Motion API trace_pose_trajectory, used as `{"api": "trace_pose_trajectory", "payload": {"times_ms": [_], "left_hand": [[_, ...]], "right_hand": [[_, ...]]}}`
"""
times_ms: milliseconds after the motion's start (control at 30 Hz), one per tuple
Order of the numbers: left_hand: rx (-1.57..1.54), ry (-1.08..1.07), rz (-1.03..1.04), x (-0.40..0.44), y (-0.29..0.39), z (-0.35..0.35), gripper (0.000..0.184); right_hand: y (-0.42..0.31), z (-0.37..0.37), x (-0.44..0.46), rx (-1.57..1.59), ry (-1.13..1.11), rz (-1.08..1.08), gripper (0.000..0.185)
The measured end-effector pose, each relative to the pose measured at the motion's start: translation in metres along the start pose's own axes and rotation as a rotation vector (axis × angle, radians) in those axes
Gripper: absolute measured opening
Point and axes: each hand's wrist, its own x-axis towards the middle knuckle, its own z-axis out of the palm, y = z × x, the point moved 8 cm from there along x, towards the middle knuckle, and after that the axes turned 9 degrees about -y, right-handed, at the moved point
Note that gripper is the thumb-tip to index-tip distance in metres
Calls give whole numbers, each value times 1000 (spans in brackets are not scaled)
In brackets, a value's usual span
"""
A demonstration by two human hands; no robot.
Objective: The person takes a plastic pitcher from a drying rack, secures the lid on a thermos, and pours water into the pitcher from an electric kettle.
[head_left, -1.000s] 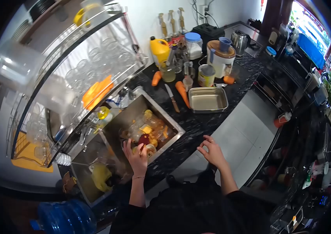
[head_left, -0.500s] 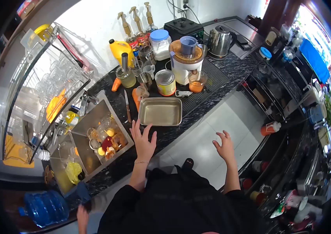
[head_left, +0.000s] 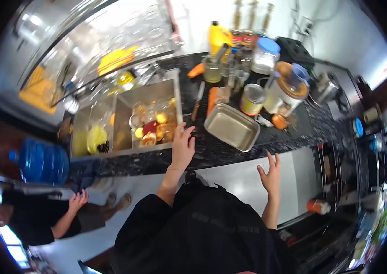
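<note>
My left hand (head_left: 183, 148) is open over the counter's front edge, fingers apart, between the sink and a metal tray. My right hand (head_left: 271, 173), open too, hovers above the floor near the tray's right corner. Neither hand holds anything. The rectangular metal tray (head_left: 232, 127) lies on the dark counter, with its bare inside showing. Behind it a knife (head_left: 198, 101) and a carrot (head_left: 212, 99) lie side by side. A tin can (head_left: 252, 99) stands behind the tray, beside a juicer (head_left: 285, 91) with a cup of orange juice (head_left: 279, 121) at its front.
Left of the tray is a double sink (head_left: 120, 118) holding peels, glassware and a yellow-green item (head_left: 96, 138). Bottles and a blue-lidded jar (head_left: 265, 55) line the wall. A blue water jug (head_left: 43, 161) stands at left. Another person (head_left: 43, 214) is at lower left, one hand raised.
My view has turned left, so the counter things sit further right and tilted. More of the other person shows at lower left. Both my hands stay open and unloaded.
</note>
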Motion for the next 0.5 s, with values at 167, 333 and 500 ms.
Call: {"api": "trace_pose_trajectory", "payload": {"times_ms": [167,333,500], "left_hand": [[136,102,-52,-32,-22,-40,38],[221,220,-143,-67,-50,-78,39],[293,270,-199,-87,-71,-98,37]], "right_hand": [[-28,14,32,-10,-52,-81,64],[-61,29,57,-23,-29,-149,65],[-105,46,66,-41,-45,-263,64]]}}
